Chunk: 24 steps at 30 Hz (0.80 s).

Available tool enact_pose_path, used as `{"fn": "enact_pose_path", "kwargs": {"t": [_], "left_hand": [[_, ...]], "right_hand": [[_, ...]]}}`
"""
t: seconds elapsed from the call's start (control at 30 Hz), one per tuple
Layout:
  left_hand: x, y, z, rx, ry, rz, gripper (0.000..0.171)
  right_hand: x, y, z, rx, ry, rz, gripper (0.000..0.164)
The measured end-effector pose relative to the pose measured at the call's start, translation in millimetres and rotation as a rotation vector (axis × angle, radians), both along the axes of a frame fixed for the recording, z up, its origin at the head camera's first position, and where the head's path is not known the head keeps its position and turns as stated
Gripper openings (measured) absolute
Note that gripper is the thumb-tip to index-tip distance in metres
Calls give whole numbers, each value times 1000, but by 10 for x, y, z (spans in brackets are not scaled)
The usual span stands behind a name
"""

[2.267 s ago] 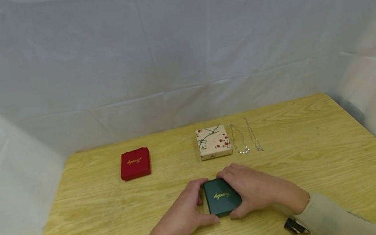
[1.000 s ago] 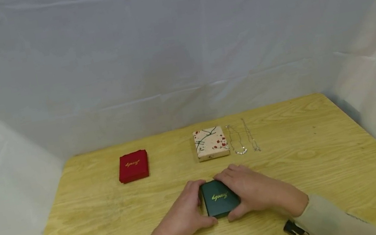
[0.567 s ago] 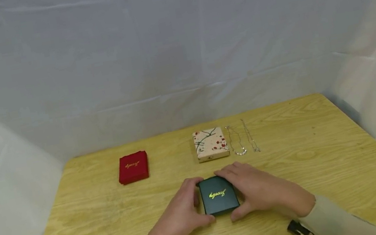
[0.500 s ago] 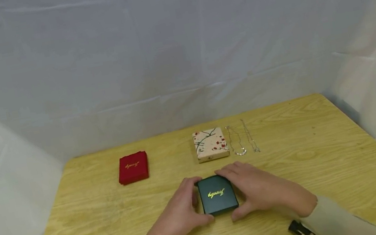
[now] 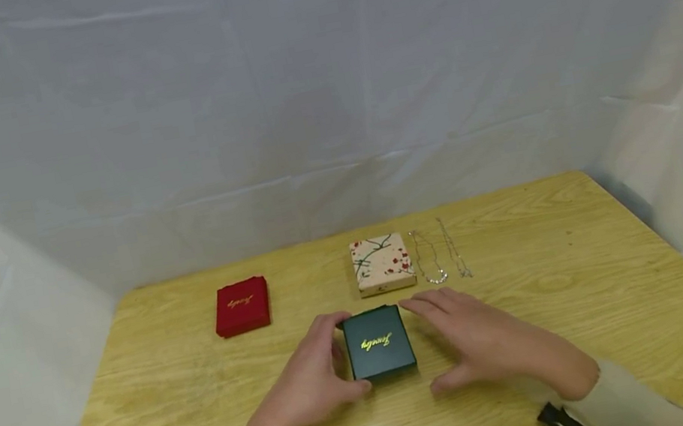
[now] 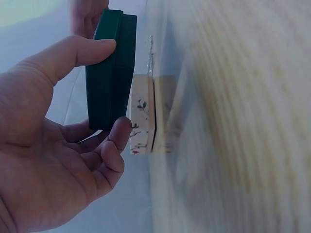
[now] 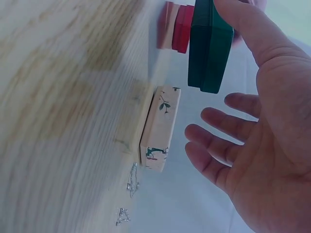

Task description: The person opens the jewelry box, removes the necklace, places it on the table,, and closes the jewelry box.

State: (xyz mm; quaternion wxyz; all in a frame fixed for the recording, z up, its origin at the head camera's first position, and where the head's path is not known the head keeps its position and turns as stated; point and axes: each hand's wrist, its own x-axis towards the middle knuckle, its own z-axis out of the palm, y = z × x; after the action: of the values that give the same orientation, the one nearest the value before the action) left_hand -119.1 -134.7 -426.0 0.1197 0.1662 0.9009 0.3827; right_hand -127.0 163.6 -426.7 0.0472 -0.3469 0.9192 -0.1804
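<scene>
above the wooden table (image 5: 606, 311), your left hand (image 5: 311, 378) pinches the green box (image 5: 378, 343) between thumb and fingers, off the surface; your right hand (image 5: 481, 337) is just beside it, fingers apart. beyond lie the floral box (image 5: 383, 265) and, well left, the red box (image 5: 241, 307). right of the floral box rest a beaded chain (image 5: 440, 278) and a thinner chain (image 5: 465, 272).
</scene>
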Motion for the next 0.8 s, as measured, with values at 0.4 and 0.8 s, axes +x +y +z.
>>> {"fn": "enact_pose_path", "kwargs": {"t": [0.4,0.8], "left_hand": [[-128,-138,98,-19,19,66,99],[-372,-314,126,-34,37,86,95]], "right_hand": [[62,103,-8,-3,117,44,114],[131,171,-50,45,214,28,109]]}}
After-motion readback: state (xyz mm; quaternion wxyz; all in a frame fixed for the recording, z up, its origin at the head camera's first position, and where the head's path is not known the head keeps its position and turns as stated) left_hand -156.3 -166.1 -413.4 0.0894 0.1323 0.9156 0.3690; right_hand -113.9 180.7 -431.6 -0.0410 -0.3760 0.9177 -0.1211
